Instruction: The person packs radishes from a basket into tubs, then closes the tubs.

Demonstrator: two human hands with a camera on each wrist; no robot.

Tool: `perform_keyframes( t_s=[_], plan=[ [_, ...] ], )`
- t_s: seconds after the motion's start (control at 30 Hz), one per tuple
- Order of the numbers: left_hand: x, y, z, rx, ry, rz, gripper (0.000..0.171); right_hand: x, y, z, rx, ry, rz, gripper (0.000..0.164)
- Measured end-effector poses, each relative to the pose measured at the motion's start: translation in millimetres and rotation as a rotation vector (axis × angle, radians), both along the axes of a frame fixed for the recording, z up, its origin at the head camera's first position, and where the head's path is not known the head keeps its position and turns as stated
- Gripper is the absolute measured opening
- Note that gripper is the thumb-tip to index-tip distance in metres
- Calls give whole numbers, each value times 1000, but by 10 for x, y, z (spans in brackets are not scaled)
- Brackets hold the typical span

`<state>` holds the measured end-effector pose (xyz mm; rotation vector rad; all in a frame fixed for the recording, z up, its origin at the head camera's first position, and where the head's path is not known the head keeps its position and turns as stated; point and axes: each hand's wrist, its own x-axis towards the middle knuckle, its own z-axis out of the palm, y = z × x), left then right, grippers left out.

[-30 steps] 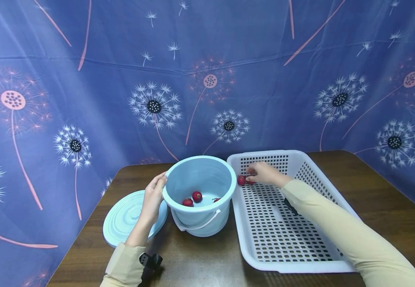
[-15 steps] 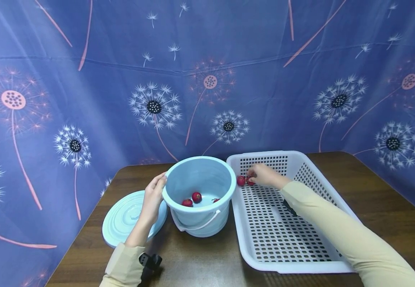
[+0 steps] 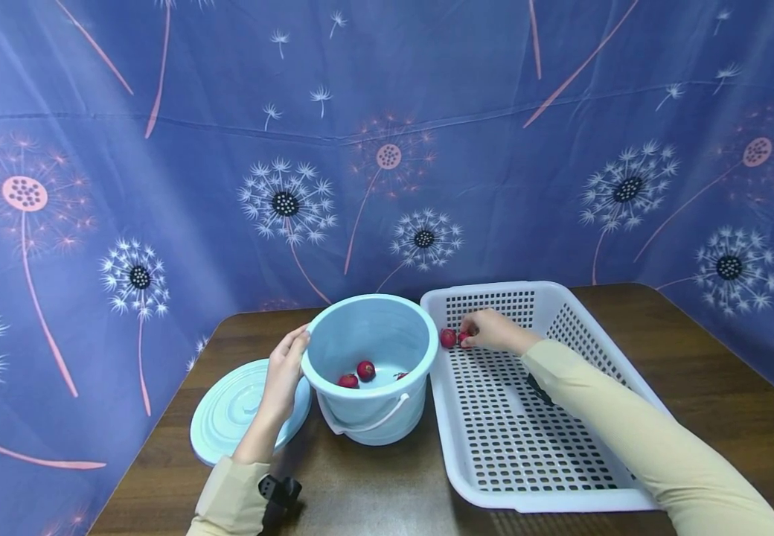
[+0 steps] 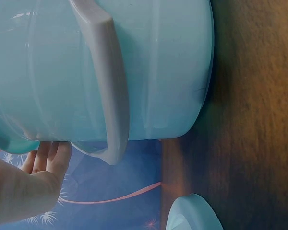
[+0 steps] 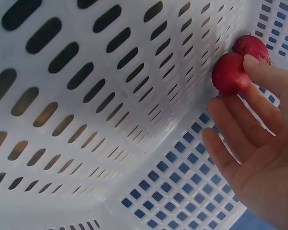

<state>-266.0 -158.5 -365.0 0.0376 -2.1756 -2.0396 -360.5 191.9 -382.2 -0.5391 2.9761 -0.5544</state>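
Note:
My left hand [image 3: 283,368] holds the rim of a light blue bucket [image 3: 387,413] at its left side; in the left wrist view its fingers [image 4: 57,160] lie against the outside wall. Several red radishes [image 3: 366,369] lie on the bucket's bottom, one partly hidden by the near rim. Inside the white plastic basket [image 3: 457,461], my right hand [image 3: 494,331] pinches a radish [image 5: 229,74] between thumb and fingers, near the basket's left wall. A second radish [image 3: 448,338] touches it, seen behind it in the right wrist view.
A round light blue lid [image 3: 226,413] lies on the wooden table [image 3: 373,491] left of the bucket, partly behind my left forearm. The bucket's white handle [image 4: 113,86] hangs down in front. A blue dandelion-patterned cloth [image 3: 494,186] hangs behind the table.
The right hand's fingers have closed around the radish, which shifts very slightly within the basket. My left hand stays on the bucket, and the view tilts a little.

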Motion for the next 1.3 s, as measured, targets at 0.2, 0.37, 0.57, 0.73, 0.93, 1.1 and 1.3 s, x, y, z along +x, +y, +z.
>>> perform_keyframes(
  t_s=[0.2, 0.37, 0.57, 0.73, 0.93, 1.1, 1.3],
  plan=[
    [9, 5, 2, 4, 3, -2, 44, 2, 19, -9, -10, -17, -2, 32],
    [17, 12, 6, 2, 5, -4, 45, -7, 15, -40, 17, -31, -27, 37],
    [19, 13, 9, 0, 9, -4, 44, -20, 15, -49, 19, -31, -28, 34],
    [16, 10, 6, 5, 15, -2, 44, -20, 19, -35, 18, -31, -26, 32],
    [13, 9, 5, 2, 8, 12, 43, -5, 27, -10, 17, -59, -14, 30],
    [17, 0, 11, 0, 12, 14, 42, -4, 29, 28, 41, -85, -7, 26],
    [17, -6, 6, 8, 17, 0, 44, -6, 46, 108, 52, -53, 9, 27]
  ],
)
